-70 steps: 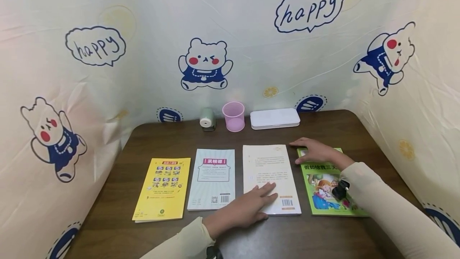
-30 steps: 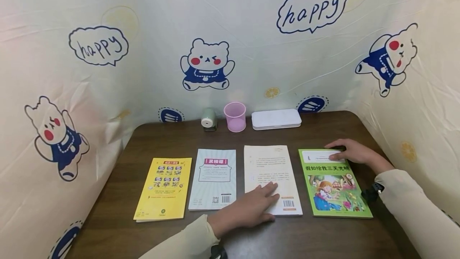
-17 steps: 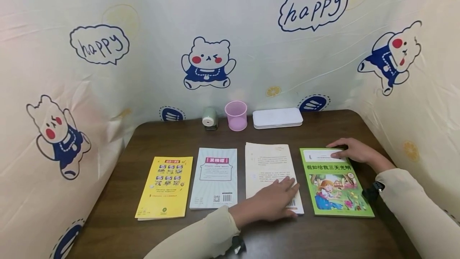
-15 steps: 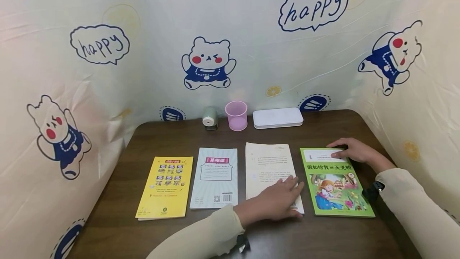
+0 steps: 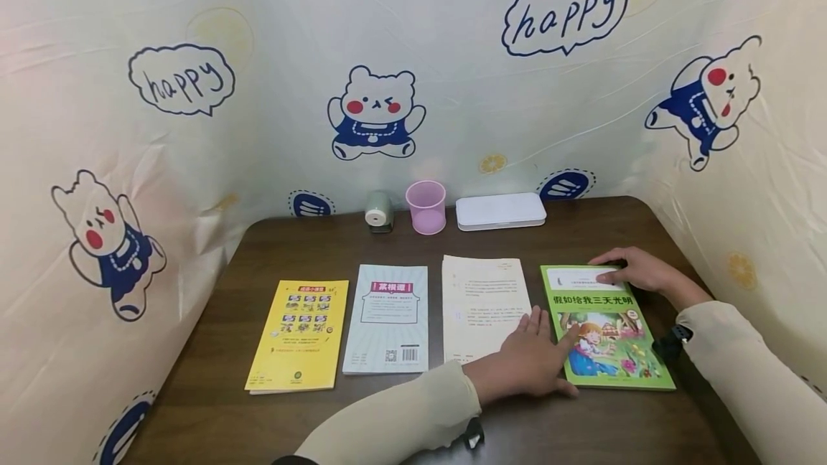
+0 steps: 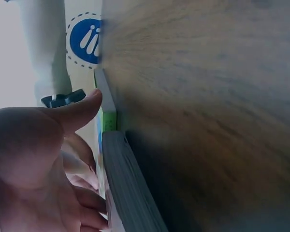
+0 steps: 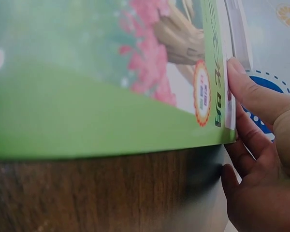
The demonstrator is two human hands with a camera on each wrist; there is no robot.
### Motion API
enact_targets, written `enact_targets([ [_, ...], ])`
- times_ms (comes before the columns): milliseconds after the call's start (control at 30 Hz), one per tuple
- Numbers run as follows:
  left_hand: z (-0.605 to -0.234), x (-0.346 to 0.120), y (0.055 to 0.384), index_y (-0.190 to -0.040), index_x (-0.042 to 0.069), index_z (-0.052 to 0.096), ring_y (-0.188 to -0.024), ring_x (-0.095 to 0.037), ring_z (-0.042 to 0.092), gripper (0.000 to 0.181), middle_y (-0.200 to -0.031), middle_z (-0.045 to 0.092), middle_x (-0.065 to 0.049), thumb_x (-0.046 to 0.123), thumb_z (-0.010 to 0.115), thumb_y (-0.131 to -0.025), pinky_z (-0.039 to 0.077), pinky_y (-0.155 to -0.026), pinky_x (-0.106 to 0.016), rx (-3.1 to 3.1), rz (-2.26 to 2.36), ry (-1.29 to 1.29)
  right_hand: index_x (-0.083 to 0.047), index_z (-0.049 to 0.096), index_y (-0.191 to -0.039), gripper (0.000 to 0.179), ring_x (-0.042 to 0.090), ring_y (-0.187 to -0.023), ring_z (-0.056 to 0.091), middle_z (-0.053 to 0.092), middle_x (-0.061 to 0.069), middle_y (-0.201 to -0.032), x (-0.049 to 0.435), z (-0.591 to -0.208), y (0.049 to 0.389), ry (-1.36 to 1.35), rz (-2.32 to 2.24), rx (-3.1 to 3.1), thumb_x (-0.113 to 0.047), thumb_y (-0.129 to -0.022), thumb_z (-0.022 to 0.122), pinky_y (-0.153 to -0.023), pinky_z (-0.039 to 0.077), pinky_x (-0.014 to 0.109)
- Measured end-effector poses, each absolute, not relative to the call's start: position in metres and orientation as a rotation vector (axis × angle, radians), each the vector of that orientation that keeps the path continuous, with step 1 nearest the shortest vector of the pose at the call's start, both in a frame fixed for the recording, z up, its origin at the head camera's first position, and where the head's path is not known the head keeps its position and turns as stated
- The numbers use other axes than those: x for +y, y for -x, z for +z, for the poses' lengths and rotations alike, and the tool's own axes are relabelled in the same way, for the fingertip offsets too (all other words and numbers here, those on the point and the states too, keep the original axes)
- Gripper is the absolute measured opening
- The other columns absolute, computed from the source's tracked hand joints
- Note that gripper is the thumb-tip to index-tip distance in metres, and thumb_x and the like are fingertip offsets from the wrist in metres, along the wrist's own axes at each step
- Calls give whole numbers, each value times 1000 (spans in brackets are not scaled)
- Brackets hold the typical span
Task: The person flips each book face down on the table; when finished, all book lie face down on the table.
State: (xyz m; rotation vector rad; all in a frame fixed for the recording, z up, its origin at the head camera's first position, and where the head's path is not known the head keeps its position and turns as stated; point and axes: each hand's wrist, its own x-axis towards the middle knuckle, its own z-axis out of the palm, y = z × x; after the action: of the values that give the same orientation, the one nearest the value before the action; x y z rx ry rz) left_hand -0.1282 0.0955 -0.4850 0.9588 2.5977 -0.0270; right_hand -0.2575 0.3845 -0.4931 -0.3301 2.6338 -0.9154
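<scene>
Four books lie flat in a row in the head view. My left hand [image 5: 533, 357] has its fingers straight on the lower right of the cream book [image 5: 481, 300], its index finger reaching the left edge of the green picture-cover book [image 5: 607, 336]. In the left wrist view that hand's thumb [image 6: 79, 113] sticks out beside the books' near edges. My right hand [image 5: 636, 271] grips the green book's far right corner, thumb on the cover and fingers at the edge, as the right wrist view also shows.
Left of the cream book lie a light blue book [image 5: 388, 329] and a yellow book [image 5: 299, 336]. Along the back of the brown table [image 5: 310, 242] stand a green pencil sharpener [image 5: 378, 212], a pink cup [image 5: 426, 210] and a white case [image 5: 500, 212]. Printed curtain hangs behind.
My right hand has moved rightward from the green book's left side to its far right corner. My left hand has slid right across the cream book to the green book's left edge.
</scene>
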Motion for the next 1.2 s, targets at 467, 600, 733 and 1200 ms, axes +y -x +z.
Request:
enact_targets([
  [467,-484,106,125,-164,41,7,-159,-24,7,91,-171,16,-11,75,50,-91,15,-128,-33,2580,-132,-956,1,68,-132,46,27,-100,62,64,26,-129,386,-496,257,320,-975,2610,-27,-96,75,-82,51,34],
  [600,-485,105,126,-164,40,7,-159,-24,7,90,-171,15,-11,74,50,-92,15,-128,-33,2574,-113,-964,2,67,-132,46,26,-97,62,65,26,-127,385,-495,256,316,-996,2601,-25,-96,75,-79,52,33],
  [733,-485,104,127,-164,40,11,-159,-24,8,88,-172,15,-12,74,51,-92,15,-128,-34,2573,-77,-970,3,67,-131,46,26,-97,62,66,26,-127,383,-494,255,311,-997,2603,-25,-96,75,-79,52,34],
  [1200,-480,96,129,-164,31,23,-155,-24,27,89,-171,15,-17,63,65,-93,34,-120,-28,2542,373,-921,4,67,-131,44,22,-87,65,70,22,-120,379,-492,256,303,-1015,2586,-21,-97,74,-74,53,33],
])
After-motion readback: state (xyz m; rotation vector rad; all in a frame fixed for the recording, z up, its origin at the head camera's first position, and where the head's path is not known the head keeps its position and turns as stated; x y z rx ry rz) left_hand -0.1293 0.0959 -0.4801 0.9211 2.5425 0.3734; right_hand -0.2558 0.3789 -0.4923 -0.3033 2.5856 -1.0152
